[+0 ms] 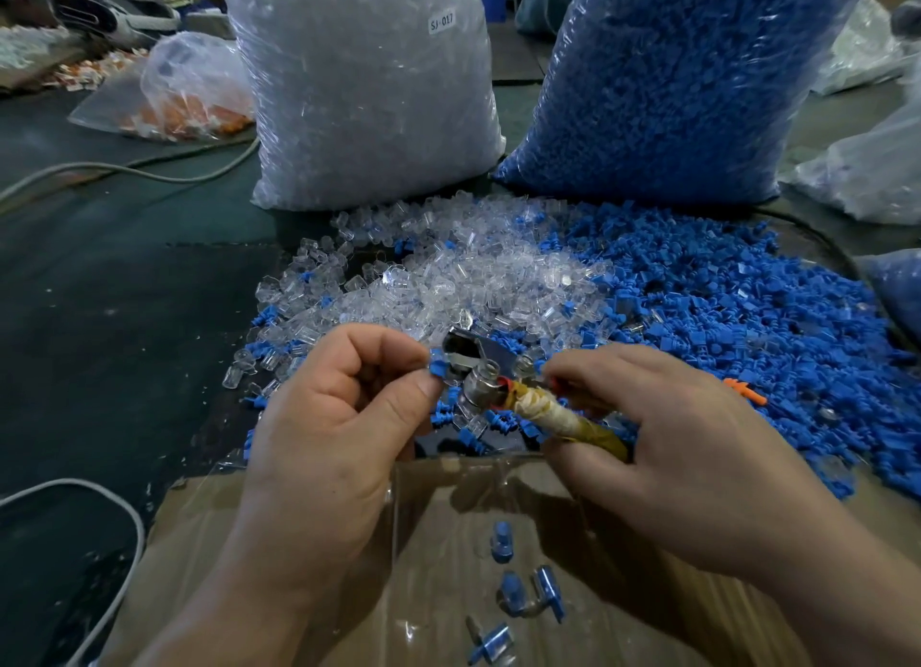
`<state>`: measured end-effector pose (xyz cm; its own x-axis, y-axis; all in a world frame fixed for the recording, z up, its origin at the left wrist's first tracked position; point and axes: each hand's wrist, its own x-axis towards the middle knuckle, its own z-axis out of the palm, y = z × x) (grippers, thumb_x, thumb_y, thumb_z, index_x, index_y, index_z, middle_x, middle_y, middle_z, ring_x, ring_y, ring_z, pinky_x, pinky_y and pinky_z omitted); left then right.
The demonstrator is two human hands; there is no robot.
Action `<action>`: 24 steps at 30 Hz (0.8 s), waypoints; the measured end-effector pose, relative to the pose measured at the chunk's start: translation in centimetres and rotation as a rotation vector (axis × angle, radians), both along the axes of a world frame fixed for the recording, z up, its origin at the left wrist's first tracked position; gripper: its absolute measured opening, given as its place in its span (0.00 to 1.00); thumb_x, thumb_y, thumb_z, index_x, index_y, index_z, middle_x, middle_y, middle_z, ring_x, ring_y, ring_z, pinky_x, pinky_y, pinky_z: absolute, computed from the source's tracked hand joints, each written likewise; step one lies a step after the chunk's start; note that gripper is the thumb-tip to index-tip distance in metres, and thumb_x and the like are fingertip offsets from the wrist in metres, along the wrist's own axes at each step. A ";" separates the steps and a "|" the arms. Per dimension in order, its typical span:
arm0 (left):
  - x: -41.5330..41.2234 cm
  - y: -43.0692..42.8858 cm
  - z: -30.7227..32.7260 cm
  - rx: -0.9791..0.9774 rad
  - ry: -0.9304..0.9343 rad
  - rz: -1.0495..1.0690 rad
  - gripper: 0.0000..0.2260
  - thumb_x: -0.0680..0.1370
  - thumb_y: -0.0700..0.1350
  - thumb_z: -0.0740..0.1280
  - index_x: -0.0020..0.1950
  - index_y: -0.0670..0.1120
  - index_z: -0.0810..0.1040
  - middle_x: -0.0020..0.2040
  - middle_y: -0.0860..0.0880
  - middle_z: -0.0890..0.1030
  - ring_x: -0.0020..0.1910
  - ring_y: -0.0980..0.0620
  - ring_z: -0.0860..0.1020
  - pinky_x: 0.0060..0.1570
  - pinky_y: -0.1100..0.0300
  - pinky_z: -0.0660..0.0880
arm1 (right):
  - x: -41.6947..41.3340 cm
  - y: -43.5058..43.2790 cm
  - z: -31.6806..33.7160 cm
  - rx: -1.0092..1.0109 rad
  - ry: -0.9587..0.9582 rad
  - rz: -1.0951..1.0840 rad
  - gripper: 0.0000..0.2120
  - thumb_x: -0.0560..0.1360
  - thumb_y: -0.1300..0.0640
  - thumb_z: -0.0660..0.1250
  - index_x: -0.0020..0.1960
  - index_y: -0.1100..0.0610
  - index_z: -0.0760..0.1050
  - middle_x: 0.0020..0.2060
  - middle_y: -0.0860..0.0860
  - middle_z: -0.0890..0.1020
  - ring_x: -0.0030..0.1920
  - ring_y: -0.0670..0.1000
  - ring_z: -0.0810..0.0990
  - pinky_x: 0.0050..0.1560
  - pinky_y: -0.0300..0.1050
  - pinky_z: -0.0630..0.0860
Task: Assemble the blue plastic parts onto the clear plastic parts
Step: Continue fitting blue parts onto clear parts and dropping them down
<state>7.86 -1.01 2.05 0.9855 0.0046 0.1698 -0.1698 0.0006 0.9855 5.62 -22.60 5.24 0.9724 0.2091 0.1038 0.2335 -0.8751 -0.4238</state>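
My left hand (344, 417) pinches a small blue plastic part (438, 367) between thumb and forefinger, right against the metal head of a hand tool (473, 362). My right hand (663, 437) grips that tool by its tape-wrapped handle (563, 417). Behind the hands lies a loose pile of clear plastic parts (448, 278), and a wider pile of blue parts (737, 307) spreads to the right. Several joined blue-and-clear pieces (523, 592) lie in a plastic-lined cardboard box (279, 507) below my hands.
A big bag of clear parts (364, 83) and a big bag of blue parts (683, 78) stand at the back. A smaller bag with orange pieces (194, 98) lies at the back left. Grey cables (124, 168) cross the dark table on the left.
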 end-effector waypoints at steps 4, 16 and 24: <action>0.0 0.0 -0.4 0.023 0.065 0.021 0.07 0.72 0.43 0.76 0.42 0.55 0.83 0.31 0.52 0.79 0.29 0.57 0.76 0.29 0.66 0.74 | 1.0 -0.7 -0.6 -0.178 -0.090 -0.179 0.25 0.67 0.34 0.54 0.59 0.41 0.73 0.44 0.38 0.76 0.46 0.44 0.72 0.45 0.43 0.67; -0.9 -2.0 -0.8 0.334 0.132 0.057 0.12 0.73 0.47 0.73 0.48 0.65 0.79 0.37 0.57 0.83 0.32 0.59 0.79 0.31 0.66 0.77 | 1.4 0.8 -1.0 -0.194 -0.200 -0.136 0.22 0.73 0.33 0.55 0.56 0.45 0.75 0.51 0.44 0.78 0.53 0.49 0.72 0.57 0.53 0.69; -1.7 -2.4 0.3 0.472 -0.090 0.033 0.04 0.77 0.54 0.69 0.49 0.64 0.79 0.39 0.62 0.83 0.39 0.61 0.81 0.37 0.70 0.75 | 0.4 2.7 -1.3 -0.056 -0.312 0.085 0.10 0.80 0.51 0.59 0.44 0.51 0.76 0.37 0.46 0.78 0.39 0.51 0.76 0.46 0.51 0.74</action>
<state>6.12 -3.37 2.35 0.9674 -0.0620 0.2455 -0.2467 -0.4498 0.8584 5.98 -19.86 3.90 0.8742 0.3021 0.3801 0.4179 -0.8668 -0.2721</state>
